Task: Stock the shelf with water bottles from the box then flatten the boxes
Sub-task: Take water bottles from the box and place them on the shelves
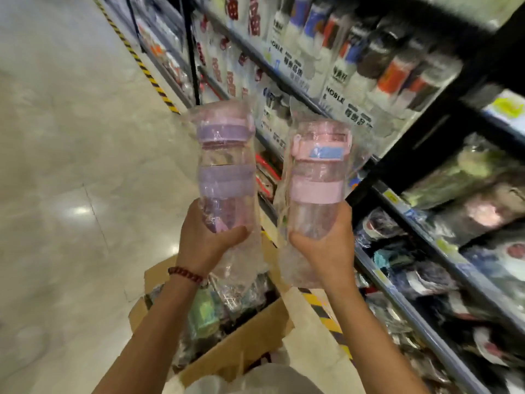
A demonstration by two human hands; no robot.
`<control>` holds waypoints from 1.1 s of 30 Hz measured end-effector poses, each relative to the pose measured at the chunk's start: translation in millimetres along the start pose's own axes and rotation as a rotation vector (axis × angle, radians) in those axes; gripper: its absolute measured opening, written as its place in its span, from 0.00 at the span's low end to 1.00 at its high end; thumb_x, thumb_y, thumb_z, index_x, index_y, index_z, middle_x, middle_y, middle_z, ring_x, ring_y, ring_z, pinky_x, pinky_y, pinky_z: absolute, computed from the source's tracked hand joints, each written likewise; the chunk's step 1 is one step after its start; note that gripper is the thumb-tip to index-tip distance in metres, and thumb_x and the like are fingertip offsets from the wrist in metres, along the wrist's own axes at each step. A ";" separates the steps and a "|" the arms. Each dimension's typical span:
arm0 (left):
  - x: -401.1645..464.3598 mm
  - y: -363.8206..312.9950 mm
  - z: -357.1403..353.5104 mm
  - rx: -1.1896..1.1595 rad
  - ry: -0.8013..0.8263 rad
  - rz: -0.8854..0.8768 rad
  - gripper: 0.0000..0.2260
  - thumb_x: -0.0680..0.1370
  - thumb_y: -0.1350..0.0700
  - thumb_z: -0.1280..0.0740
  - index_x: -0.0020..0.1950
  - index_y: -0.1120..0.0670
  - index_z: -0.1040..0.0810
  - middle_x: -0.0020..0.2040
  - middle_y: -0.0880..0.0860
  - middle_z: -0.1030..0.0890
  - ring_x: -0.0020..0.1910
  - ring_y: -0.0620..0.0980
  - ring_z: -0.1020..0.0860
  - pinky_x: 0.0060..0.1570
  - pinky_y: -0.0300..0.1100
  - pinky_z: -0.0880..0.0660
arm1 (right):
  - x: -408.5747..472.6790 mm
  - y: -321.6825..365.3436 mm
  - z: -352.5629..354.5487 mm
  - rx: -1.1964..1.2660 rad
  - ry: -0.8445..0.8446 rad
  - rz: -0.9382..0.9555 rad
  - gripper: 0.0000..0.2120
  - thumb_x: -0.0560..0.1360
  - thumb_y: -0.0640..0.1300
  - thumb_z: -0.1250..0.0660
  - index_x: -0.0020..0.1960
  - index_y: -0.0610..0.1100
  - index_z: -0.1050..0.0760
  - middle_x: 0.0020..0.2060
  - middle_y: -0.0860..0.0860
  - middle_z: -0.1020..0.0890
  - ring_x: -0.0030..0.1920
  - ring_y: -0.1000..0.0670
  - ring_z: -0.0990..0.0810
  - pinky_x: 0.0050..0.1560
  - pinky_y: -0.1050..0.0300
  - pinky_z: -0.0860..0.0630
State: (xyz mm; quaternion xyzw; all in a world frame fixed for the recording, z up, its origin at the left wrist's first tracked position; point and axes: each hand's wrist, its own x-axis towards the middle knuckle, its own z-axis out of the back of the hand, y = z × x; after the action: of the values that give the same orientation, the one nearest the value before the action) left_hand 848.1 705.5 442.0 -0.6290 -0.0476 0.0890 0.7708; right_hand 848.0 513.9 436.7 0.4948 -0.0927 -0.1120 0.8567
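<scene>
Two water bottles are held up in front of me, each sealed in a clear plastic bag. The purple-banded bottle [225, 169] is in my left hand [206, 243], which grips its lower body with the thumb wrapped across the front. The pink-banded bottle [316, 177] is in my right hand [326, 245], gripped the same way at its base, thumb across the front. Both bottles stand roughly upright, caps uppermost, side by side with a narrow gap between them. The loose ends of the bags hang below my hands.

A red beaded bracelet [186, 274] sits on my left wrist.

Below my forearms, the cardboard box [250, 339] stands open on the floor, flaps out, holding more bagged goods; the blur does not let me say for certain that all of them are bottles.

To the right runs the shelf [426, 317], its tiers packed with bagged stock. The upper tier [326, 69] carries boxed bottles with printed labels. Yellow-and-black hazard tape [136, 56] marks the floor along the shelf base. The pale tiled floor [71, 166] extends to the left, with ceiling lights reflected in it.
</scene>
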 end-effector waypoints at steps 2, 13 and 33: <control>1.0 -17.8 -5.8 0.000 0.079 -0.068 0.30 0.52 0.44 0.28 0.52 0.51 0.24 0.48 0.46 0.19 0.41 0.34 0.22 0.35 0.26 0.28 | -8.8 13.3 21.5 0.022 -0.104 0.001 0.42 0.55 0.52 0.28 0.67 0.48 0.38 0.58 0.49 0.26 0.55 0.49 0.25 0.50 0.52 0.25; -1.8 -121.7 -95.9 -0.097 0.516 -0.391 0.38 0.51 0.43 0.25 0.59 0.53 0.28 0.52 0.46 0.21 0.50 0.42 0.22 0.40 0.30 0.26 | -49.1 47.1 153.2 0.079 -0.572 0.107 0.38 0.59 0.52 0.27 0.67 0.52 0.37 0.56 0.61 0.26 0.54 0.63 0.26 0.47 0.73 0.31; -11.9 -234.8 -335.5 -0.243 0.738 -0.275 0.21 0.59 0.56 0.23 0.50 0.54 0.22 0.40 0.50 0.17 0.38 0.45 0.18 0.32 0.33 0.25 | 27.3 -10.6 374.4 0.092 -0.658 -0.012 0.29 0.63 0.46 0.23 0.60 0.49 0.33 0.49 0.58 0.24 0.47 0.59 0.23 0.40 0.63 0.28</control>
State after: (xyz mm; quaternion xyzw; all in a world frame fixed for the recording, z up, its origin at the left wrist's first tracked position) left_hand 916.7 335.4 603.7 -0.6930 0.1382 -0.2529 0.6609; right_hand 772.1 191.3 613.4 0.4707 -0.3668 -0.2665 0.7569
